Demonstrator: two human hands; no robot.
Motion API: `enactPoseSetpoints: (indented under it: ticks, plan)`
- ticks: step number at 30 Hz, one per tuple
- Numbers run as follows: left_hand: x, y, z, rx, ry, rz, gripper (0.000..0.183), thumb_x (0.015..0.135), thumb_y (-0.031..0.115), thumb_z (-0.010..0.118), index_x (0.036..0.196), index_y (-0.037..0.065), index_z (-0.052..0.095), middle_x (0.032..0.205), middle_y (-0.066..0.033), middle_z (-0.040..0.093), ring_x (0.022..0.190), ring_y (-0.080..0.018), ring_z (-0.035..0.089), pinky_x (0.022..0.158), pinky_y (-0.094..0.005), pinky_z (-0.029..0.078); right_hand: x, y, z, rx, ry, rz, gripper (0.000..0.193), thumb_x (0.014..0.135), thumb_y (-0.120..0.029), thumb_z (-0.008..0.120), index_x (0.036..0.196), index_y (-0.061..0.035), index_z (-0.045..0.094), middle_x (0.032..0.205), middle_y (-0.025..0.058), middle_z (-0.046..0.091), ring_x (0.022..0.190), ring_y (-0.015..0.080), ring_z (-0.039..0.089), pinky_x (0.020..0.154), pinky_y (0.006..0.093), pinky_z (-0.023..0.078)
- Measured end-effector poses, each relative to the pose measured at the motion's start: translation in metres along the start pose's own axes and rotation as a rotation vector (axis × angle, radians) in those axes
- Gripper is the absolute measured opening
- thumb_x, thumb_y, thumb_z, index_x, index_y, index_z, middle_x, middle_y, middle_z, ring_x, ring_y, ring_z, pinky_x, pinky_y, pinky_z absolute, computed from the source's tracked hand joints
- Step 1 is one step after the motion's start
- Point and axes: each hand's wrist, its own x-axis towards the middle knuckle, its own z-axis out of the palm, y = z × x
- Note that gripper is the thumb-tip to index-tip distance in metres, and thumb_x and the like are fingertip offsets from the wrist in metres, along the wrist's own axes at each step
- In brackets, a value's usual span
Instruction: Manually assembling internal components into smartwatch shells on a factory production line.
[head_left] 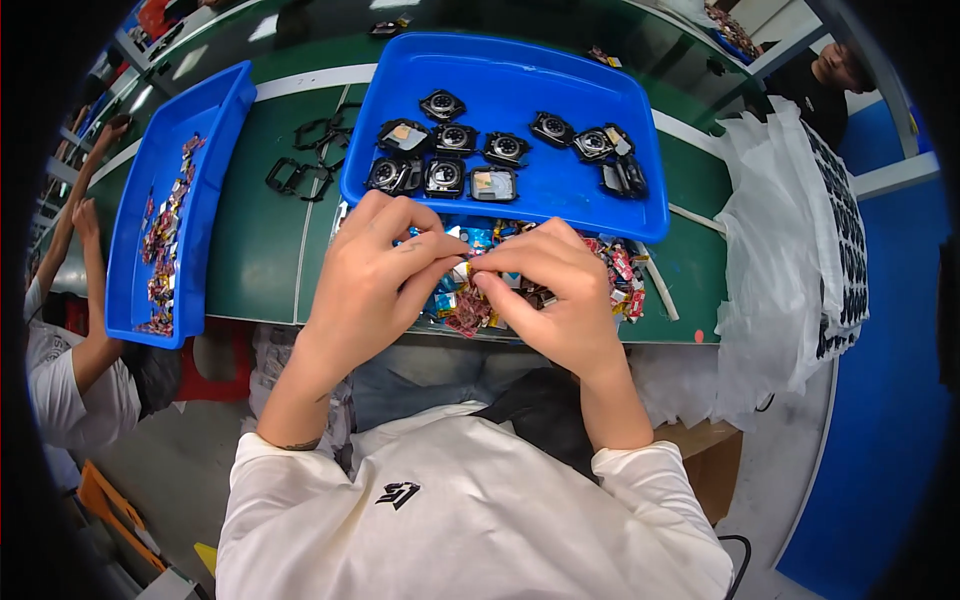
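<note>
My left hand (378,268) and my right hand (562,290) meet over the near edge of the green table. Thumbs and forefingers are pinched together around a small white-and-yellow piece (462,270), mostly covered by the fingertips. Beneath the hands lies a heap of small pink, red and blue foil-like parts with tape and flex strips (622,268). Just beyond, a large blue tray (520,80) holds several black smartwatch housings (455,139). Some show a round sensor window, while a few have a pale rectangular part (492,184) facing up.
To the left, a narrower blue tray (226,110) holds more small parts (165,240). Black empty frames (290,178) lie between the trays. White plastic sheeting (755,220) and stacked sheets of black parts (840,220) stand at the right. Other people are at left and upper right.
</note>
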Motion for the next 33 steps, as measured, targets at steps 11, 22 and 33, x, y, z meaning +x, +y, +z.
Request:
enactPoseSetpoints:
  ticks: [11, 22, 33]
  plan:
    - [-0.011, 0.022, 0.023, -0.268, 0.260, -0.362, 0.053, 0.059, 0.020, 0.084, 0.104, 0.005, 0.059, 0.081, -0.0028, 0.065, 0.071, -0.0135, 0.053, 0.061, -0.0268, 0.040, -0.003, 0.001, 0.000, 0.660, 0.235, 0.402, 0.027, 0.078, 0.005, 0.066, 0.104, 0.0035, 0.060, 0.091, 0.0101, 0.065, 0.080, 0.0115, 0.063, 0.065, 0.0209, 0.049]
    - [-0.016, 0.031, 0.036, -0.413, 0.358, -0.366, 0.025, 0.065, -0.002, 0.072, 0.086, 0.004, 0.059, 0.075, -0.0034, 0.064, 0.070, -0.0161, 0.056, 0.061, -0.0269, 0.044, -0.004, -0.002, -0.003, 0.678, 0.315, 0.417, 0.021, 0.080, 0.005, 0.064, 0.101, 0.0051, 0.060, 0.090, 0.0105, 0.063, 0.075, 0.0138, 0.063, 0.067, 0.0244, 0.053]
    - [-0.012, 0.026, 0.040, -0.023, 0.512, 0.048, 0.027, 0.058, 0.001, 0.078, 0.081, 0.009, 0.067, 0.078, -0.0004, 0.064, 0.067, -0.0182, 0.051, 0.056, -0.0267, 0.041, -0.006, -0.013, 0.000, 0.678, 0.299, 0.408, 0.012, 0.079, 0.003, 0.067, 0.091, 0.0059, 0.065, 0.089, 0.0106, 0.066, 0.078, 0.0133, 0.064, 0.068, 0.0234, 0.053]
